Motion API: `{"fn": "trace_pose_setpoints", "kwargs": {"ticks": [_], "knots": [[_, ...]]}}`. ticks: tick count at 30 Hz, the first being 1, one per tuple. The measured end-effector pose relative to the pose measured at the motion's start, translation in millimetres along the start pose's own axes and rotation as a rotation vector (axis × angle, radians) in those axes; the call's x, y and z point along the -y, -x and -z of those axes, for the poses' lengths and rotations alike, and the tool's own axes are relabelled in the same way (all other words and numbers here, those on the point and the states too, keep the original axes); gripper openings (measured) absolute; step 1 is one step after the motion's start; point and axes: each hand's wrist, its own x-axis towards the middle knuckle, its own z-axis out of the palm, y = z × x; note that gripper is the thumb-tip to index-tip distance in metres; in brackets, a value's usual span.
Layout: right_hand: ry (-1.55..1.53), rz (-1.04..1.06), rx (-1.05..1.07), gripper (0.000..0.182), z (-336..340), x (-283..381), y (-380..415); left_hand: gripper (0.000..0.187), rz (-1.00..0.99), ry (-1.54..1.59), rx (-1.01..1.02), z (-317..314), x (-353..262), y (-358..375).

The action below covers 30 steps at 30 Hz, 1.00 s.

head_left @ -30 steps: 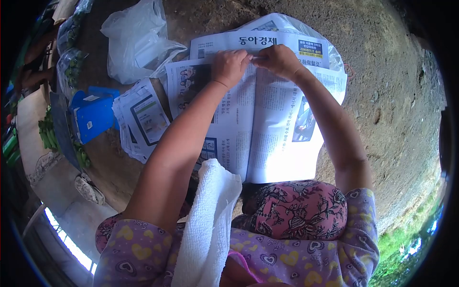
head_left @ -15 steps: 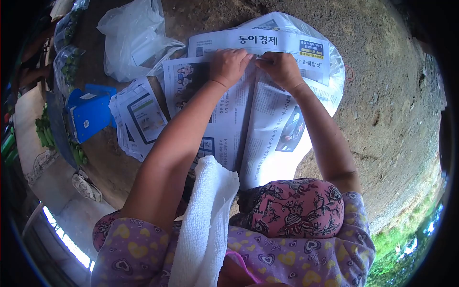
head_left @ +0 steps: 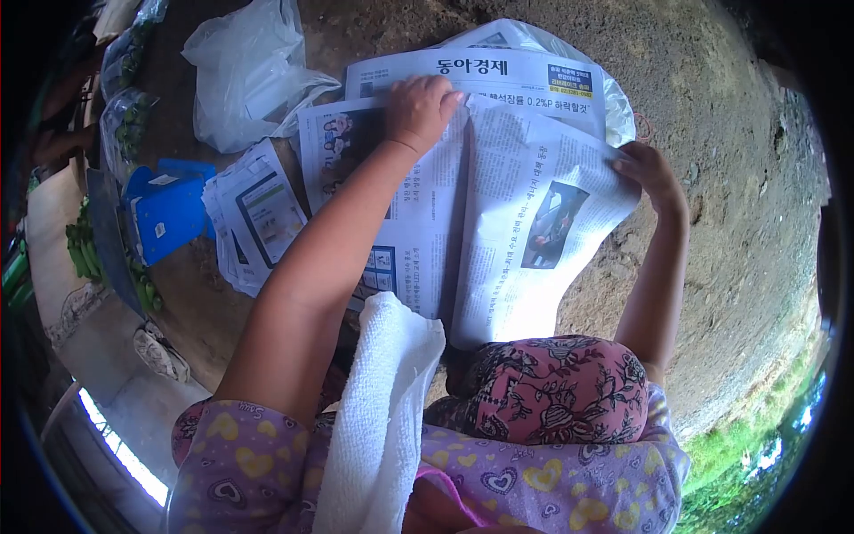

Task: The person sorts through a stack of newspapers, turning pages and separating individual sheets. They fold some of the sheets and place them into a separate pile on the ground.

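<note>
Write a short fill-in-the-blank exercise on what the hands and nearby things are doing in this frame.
1. The left hand presses flat on the open ____.
2. The right hand grips the right page at its outer ____.
3. A ____ towel hangs over the person's front.
4. The box left of the folded papers is ____.

Missing words: newspaper; edge; white; blue

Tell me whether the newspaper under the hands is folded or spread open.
Spread open. The newspaper lies in two pages beside a centre crease; the left hand presses its top, the right hand holds the right page's outer edge.
</note>
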Motion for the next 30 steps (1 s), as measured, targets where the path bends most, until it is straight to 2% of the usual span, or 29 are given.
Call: {"fn": "trace_pose_setpoints", "kwargs": {"ticks": [1,3,6,7,10,11,14,15,18,22,30], "knots": [[-0.24,0.013,-0.071,0.034,-3.1,-15.2,3.3,0.012,0.016,-0.014,-0.056,3.1,-2.0,0.3],[-0.723,0.034,-0.211,0.035,-14.0,-35.4,11.1,0.014,0.02,0.049,-0.007,14.5,-2.6,9.4],[-0.947,-0.104,-0.283,0.035,-33.8,-47.6,8.4,0.026,-0.068,0.087,0.099,21.4,-11.9,34.3],[-0.879,-0.109,-0.358,0.031,-42.3,-43.9,5.9,0.032,-0.11,0.089,0.135,22.0,-14.6,42.5],[-0.644,-0.035,-0.347,0.037,-41.3,-43.9,-1.3,0.044,-0.055,-0.111,0.254,21.5,-25.9,59.7],[-0.582,-0.013,-0.442,0.03,-43.5,-43.2,-1.4,0.05,-0.01,-0.111,0.316,19.6,-25.7,59.9],[-0.545,0.044,-0.54,0.03,-48.9,-40.1,0.2,0.05,0.001,-0.154,0.336,20.2,-27.7,58.6],[-0.408,-0.144,-0.56,0.03,-50.6,-24.2,13.4,0.051,0.004,-0.161,0.337,20.6,-27.7,58.4],[-0.724,-0.027,-0.625,0.021,-72.5,-40.9,18.3,0.052,0.008,-0.175,0.342,18.1,-29.5,58.6],[-0.88,0.038,-0.62,0.021,-92.1,-63.2,25.2,0.053,-0.007,-0.19,0.35,16.4,-28.0,57.7],[-0.955,0.04,-0.705,0.021,-114.1,-76.5,33.1,0.052,-0.008,-0.195,0.336,12.2,-28.3,57.2]]}}
